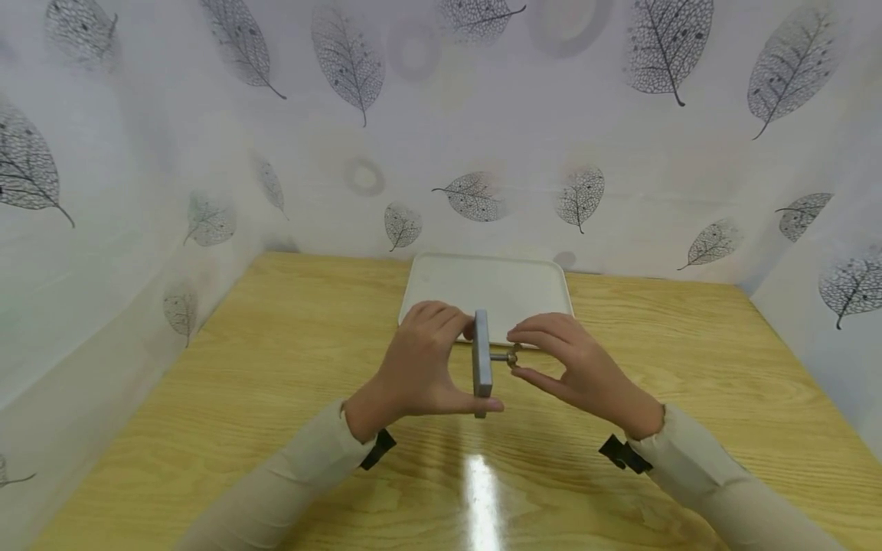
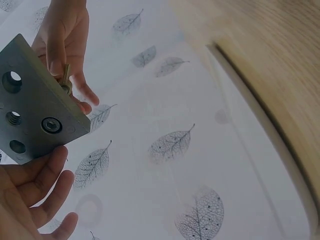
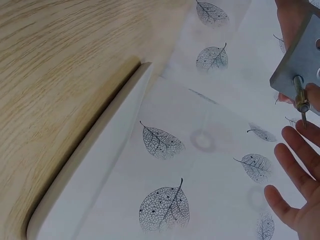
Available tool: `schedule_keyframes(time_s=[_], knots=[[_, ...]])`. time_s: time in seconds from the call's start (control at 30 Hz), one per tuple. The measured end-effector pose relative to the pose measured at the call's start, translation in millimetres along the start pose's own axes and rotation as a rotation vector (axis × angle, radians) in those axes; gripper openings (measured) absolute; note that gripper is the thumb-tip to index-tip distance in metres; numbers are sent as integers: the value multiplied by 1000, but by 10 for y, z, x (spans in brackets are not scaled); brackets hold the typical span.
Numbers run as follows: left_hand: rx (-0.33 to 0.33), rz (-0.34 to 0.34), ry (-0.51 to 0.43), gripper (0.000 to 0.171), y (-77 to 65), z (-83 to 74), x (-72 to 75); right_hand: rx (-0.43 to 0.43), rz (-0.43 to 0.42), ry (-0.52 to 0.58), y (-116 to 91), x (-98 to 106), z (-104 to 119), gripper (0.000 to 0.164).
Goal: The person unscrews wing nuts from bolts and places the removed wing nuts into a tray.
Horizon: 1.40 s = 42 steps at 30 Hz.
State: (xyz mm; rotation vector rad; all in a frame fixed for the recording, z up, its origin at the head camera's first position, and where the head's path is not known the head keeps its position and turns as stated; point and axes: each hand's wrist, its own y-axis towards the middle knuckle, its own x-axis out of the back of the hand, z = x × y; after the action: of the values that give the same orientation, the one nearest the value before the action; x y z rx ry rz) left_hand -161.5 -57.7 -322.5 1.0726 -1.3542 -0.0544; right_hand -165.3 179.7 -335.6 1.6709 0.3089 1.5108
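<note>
Above the wooden table, my left hand (image 1: 420, 371) grips a grey metal plate (image 1: 481, 352) by its edges and holds it upright. A bolt (image 1: 498, 357) sticks out of the plate to the right, and its socket head (image 2: 51, 125) sits in one of the plate's holes. On the bolt's end is a brass-coloured wing nut (image 1: 512, 357), apart from the plate. Thumb and fingers of my right hand (image 1: 586, 371) pinch this nut by its wings. In the right wrist view the bolt's shank (image 3: 298, 86) shows between plate and nut.
A white tray (image 1: 492, 285) lies on the table (image 1: 310, 344) behind the hands, against the back. Leaf-patterned cloth (image 1: 276, 153) hangs around the back and both sides.
</note>
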Motion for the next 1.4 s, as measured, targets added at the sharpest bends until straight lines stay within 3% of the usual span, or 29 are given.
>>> schedule_keyframes(time_s=[0.2,0.43,0.57,0.67,1.13,1.4], knots=[[3,4,4,74,3,-13,12,-38,30,-13,-22,4,-5,42],[10,6,1,80,-2,-10,10,71,-53,42,3,16,7,28],[11,3,-3,93,-6,-9,2,122,-86,29,5,14,21,29],[9,3,-4,92,-8,-5,0,134,-90,31,10,17,26,28],[1,-3,7,76,-2,-18,-20,7,-9,17,-21,1,-25,37],[27,4,14,73,-13,0,-16,126,-90,50,10,17,-6,27]])
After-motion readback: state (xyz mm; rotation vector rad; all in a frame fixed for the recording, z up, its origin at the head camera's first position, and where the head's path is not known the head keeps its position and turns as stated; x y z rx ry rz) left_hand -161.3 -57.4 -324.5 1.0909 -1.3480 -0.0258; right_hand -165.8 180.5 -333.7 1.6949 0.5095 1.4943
